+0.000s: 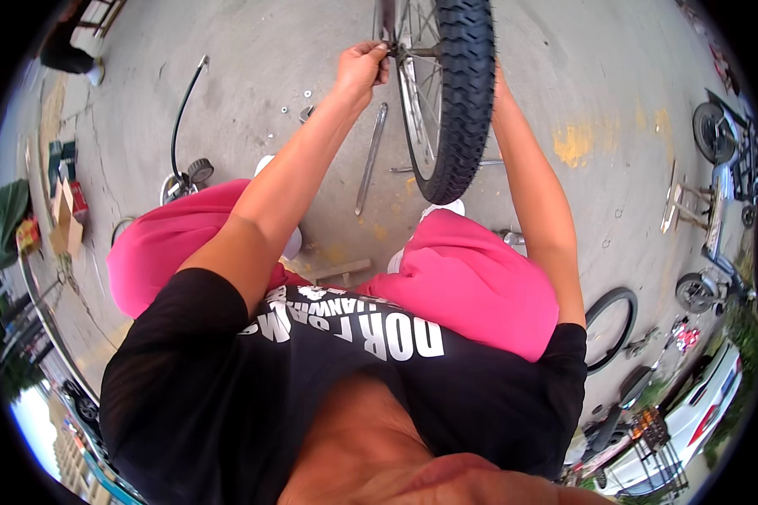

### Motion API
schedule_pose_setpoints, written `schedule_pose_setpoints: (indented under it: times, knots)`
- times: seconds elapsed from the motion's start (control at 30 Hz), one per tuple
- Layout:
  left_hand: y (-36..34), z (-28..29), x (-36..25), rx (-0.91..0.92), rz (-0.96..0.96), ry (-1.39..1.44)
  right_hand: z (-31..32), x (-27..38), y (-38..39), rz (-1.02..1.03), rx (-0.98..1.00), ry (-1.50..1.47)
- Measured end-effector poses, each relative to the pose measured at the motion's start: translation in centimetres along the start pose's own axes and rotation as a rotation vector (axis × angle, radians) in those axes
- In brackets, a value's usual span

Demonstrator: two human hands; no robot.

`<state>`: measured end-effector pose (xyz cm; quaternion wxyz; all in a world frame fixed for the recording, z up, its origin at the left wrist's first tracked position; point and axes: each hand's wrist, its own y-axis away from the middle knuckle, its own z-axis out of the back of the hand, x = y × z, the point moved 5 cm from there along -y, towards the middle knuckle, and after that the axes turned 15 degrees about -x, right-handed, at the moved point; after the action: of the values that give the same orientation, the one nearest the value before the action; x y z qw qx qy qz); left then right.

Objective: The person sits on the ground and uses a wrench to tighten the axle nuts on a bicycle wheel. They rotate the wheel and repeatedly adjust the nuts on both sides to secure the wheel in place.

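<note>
A bicycle wheel (463, 109) with a knobby black tyre stands upright at the top centre, partly cut off by the picture's edge. My left hand (362, 66) has its fingers closed at the left end of the hub's axle (396, 49), beside a dark frame tube. Most of my right hand (499, 84) is hidden behind the tyre at its right side, so its fingers cannot be made out. Two long metal bars (370, 156) lie on the concrete near the wheel, along with small washers (307, 94) to the left.
A pump with a gauge and hose (199, 172) is at left, near cardboard boxes (67, 215). Another person (67, 50) stands upper left. A scooter (716, 206), a loose tyre (619, 332) and a white car (699, 404) are at right. My knees flank the wheel.
</note>
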<state>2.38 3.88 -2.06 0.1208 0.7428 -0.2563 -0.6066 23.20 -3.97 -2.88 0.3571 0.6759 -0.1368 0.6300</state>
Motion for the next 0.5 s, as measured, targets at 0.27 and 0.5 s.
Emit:
schedule_pose_setpoints:
  times: [0.27,0.5]
  knots:
    - [-0.1,0.7,-1.5,0.012,0.0,0.014,-2.2,3.5,0.7,-0.056,0.244,-0.41]
    - [0.6,1.3,-1.8,-0.099,0.013,0.048,-3.5,5.4,3.6,-0.036,0.116,-0.267]
